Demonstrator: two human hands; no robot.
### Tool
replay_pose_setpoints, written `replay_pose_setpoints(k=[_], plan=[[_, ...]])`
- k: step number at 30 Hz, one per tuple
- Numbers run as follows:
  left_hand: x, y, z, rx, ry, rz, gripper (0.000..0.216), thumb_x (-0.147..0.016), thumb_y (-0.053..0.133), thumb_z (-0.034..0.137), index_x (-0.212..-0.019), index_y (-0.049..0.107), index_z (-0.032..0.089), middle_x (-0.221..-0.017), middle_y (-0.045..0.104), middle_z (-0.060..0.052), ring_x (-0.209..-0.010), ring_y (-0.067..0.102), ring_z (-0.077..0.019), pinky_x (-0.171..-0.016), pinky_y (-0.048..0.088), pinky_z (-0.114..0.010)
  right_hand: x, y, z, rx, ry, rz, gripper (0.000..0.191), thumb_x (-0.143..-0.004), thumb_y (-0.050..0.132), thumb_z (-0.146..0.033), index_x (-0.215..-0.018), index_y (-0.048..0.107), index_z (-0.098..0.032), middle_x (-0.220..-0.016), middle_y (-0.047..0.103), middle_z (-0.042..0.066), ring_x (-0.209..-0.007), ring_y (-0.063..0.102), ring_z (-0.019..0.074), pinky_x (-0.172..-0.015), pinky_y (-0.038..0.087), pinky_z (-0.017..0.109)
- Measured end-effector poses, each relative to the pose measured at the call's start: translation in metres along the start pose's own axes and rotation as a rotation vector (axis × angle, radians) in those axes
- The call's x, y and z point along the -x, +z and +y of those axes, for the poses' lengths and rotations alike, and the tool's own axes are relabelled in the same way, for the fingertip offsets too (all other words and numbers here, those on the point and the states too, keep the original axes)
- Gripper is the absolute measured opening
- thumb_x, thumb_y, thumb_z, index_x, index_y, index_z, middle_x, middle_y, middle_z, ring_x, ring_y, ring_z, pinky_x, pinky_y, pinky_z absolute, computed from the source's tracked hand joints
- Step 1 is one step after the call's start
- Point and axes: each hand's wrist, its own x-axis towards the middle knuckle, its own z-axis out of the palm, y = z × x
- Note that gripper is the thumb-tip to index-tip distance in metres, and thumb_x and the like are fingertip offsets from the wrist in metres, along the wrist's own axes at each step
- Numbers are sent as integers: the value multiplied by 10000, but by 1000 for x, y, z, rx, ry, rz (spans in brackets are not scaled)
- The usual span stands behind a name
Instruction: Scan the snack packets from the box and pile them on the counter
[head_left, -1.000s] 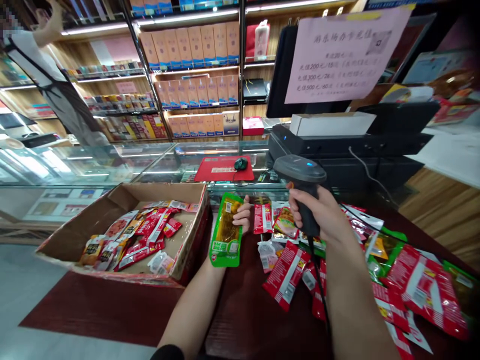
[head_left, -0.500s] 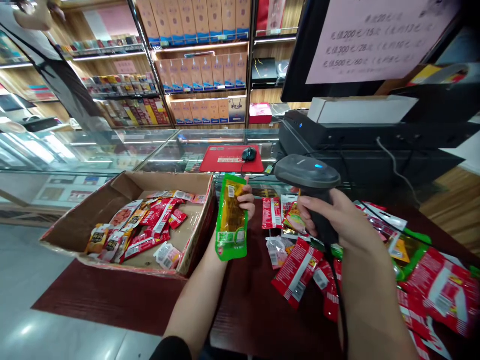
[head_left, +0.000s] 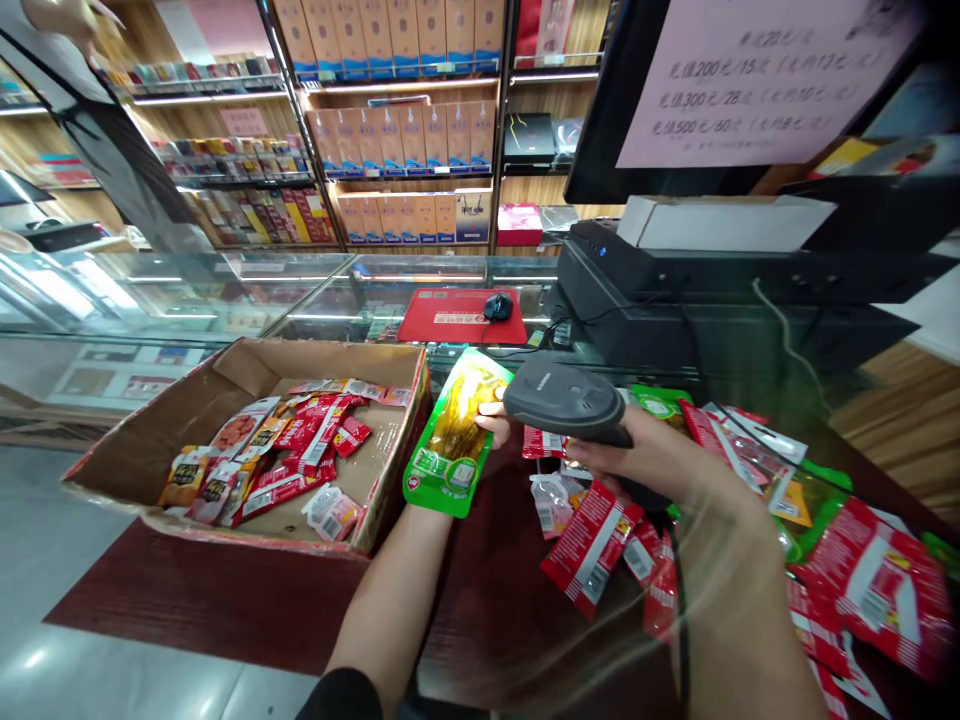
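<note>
Head view: left hand (head_left: 491,420) fingers pinching green packet (head_left: 452,435), tilted; right hand (head_left: 660,462) fingers wrapped round scanner (head_left: 562,400).

Dark wooden counter (head_left: 517,620) is carrying a cardboard box (head_left: 150,450) at its left edge and loose snack packets (head_left: 870,590) spreading toward its right edge.

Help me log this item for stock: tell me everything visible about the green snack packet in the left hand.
The green snack packet is a flat, glossy plastic pouch with a green border and a clear window showing yellowish-brown contents. A white label sits near its lower end, its print too small to read. It is tilted, top leaning right, held above the dark counter's edge beside the cardboard box. The left hand grips its right edge; its back is hidden. The scanner in the right hand points at it from the right, apart from it.
</note>
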Motion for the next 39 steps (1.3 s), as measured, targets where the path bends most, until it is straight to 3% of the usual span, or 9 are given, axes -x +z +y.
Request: replay_pose_setpoints(k=[7, 11, 14, 17, 20, 24, 31, 34, 39], plan=[[-42, -39, -4, -55, -31, -33, 147, -919, 432, 130, -906, 557, 206, -733, 509, -23, -520, 452, -68, -399, 381, -119, 7, -11, -3, -94, -7, 50, 312, -749, 751, -453, -834, 604, -192, -479, 531, -36, -372, 467, 115, -358, 387, 237], [-62, -47, -9, -72, -89, -30, 164, -938, 402, 155, -867, 546, 188, -658, 475, -2, -461, 438, -54, -377, 373, -118, 28, -25, -6, -278, -56, 222, 336, -726, 783, -423, -837, 564, -194, -545, 561, -32, -402, 493, 109, -365, 401, 224], [-69, -40, -13, -161, -136, 8, 133, -910, 441, 155, -857, 562, 165, -607, 482, 13, -450, 462, -56, -391, 389, -133, 53, -39, -9, -437, -136, 463, 346, -737, 777, -395, -921, 553, -207, -586, 558, -46, -429, 501, 104, -367, 412, 208], [-71, -26, -28, -387, 0, 114, 142, -816, 501, 73, -853, 615, 149, -591, 552, 13, -436, 486, -70, -394, 389, -162, 80, -52, -11, -486, -204, 687, 327, -754, 761, -360, -964, 557, -215, -576, 535, -58, -422, 481, 99, -359, 403, 199], [-72, -12, -55, -566, 228, 128, 283, -713, 530, 17, -922, 683, 130, -804, 707, -35, -613, 623, -105, -545, 487, -192, 102, -61, -8, -485, -261, 823, 292, -777, 737, -345, -972, 558, -222, -575, 527, -55, -424, 473, 103, -365, 410, 210], [-79, 8, -94, -708, 241, 58, 390, -677, 580, 50, -1038, 703, 133, -897, 726, -45, -646, 628, -102, -586, 493, -200, 118, -70, 0, -445, -293, 946, 298, -795, 715, -381, -1000, 560, -231, -610, 526, -45, -447, 472, 106, -374, 427, 218], [-123, 26, -151, -692, 57, 74, 594, -650, 539, 26, -1227, 585, 155, -750, 654, -5, -582, 584, -91, -628, 517, -224, 130, -81, 8, -412, -246, 998, 350, -798, 684, -459, -1026, 532, -242, -627, 512, -43, -436, 483, 114, -376, 437, 239], [-138, 20, -172, -738, -35, 61, 582, -646, 527, 43, -1213, 585, 157, -876, 672, -36, -691, 618, -105, -712, 518, -233, 132, -84, 12, -433, -264, 980, 341, -797, 686, -464, -1008, 530, -246, -636, 519, -45, -433, 490, 111, -377, 433, 237], [-145, 11, -192, -843, 112, 2, 578, -644, 516, 65, -1204, 593, 189, -1213, 630, -52, -1072, 595, -144, -883, 470, -215, 133, -86, 15, -448, -313, 944, 308, -811, 683, -449, -985, 538, -240, -630, 513, -50, -436, 485, 101, -380, 432, 225]])
